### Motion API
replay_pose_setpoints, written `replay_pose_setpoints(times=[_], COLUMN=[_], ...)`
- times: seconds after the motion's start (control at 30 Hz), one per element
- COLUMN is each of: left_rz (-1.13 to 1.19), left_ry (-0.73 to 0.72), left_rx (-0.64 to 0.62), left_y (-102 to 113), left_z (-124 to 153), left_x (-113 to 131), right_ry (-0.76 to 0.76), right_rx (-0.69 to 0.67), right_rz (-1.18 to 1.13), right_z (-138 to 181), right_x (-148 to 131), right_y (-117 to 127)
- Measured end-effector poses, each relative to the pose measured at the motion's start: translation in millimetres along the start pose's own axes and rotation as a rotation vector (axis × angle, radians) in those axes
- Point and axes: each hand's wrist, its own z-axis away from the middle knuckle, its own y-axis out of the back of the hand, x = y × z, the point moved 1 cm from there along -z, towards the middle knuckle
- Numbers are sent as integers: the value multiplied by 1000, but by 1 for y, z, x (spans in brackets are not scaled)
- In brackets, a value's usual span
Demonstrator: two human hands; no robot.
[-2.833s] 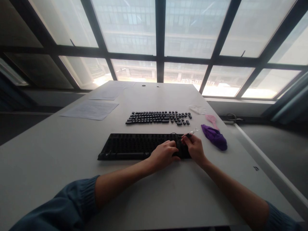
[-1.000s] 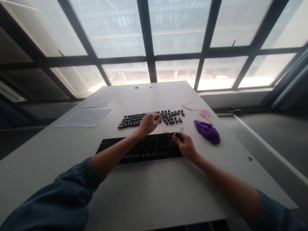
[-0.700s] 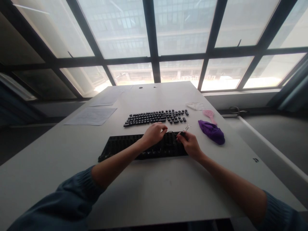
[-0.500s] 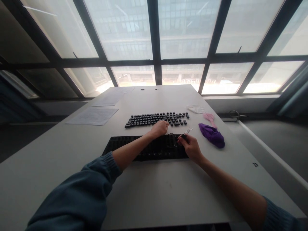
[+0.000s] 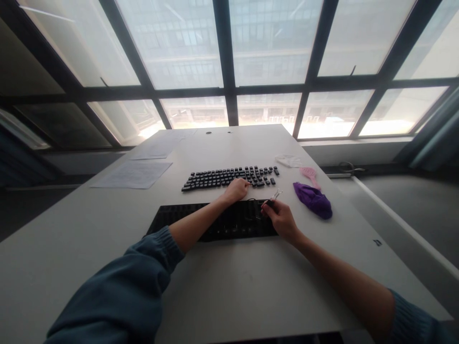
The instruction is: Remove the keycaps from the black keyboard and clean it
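A black keyboard base (image 5: 233,229) lies in front of me, its keycaps off. Behind it, black keycaps (image 5: 211,179) are laid out in keyboard order on the desk. My left hand (image 5: 236,189) reaches over the base to the near edge of the keycaps, its fingers pinched together; whatever is between the fingertips is hidden. Over the right end of the base, my right hand (image 5: 281,217) is closed around the dark handle of a wire keycap puller (image 5: 277,194), whose wire prongs point up and away. A thin dark cable (image 5: 251,199) shows at the base's back edge.
To the right lie a purple cloth bundle (image 5: 313,200), a pink hairbrush (image 5: 310,176) and a clear plastic bag (image 5: 289,161). Paper sheets (image 5: 132,174) rest at the left on the white desk (image 5: 222,291). Windows (image 5: 268,48) stand beyond the desk's far edge.
The whole view has shifted slightly left. Both hands keep nearly the same places, the left at the keycaps and the right holding the keycap puller.
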Motion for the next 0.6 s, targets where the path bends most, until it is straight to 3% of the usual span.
replay_pose_setpoints(times=[0.23, 0.47, 0.6], left_rz=[31, 25, -21], left_ry=[9, -89, -123], left_rx=[13, 60, 37], left_y=[6, 30, 29], left_z=[0, 50, 62], left_x=[3, 20, 22], right_ry=[10, 9, 9], right_rx=[-4, 13, 9], right_rz=[1, 27, 14], right_z=[1, 1, 1], right_x=[-8, -7, -4], right_y=[0, -1, -1])
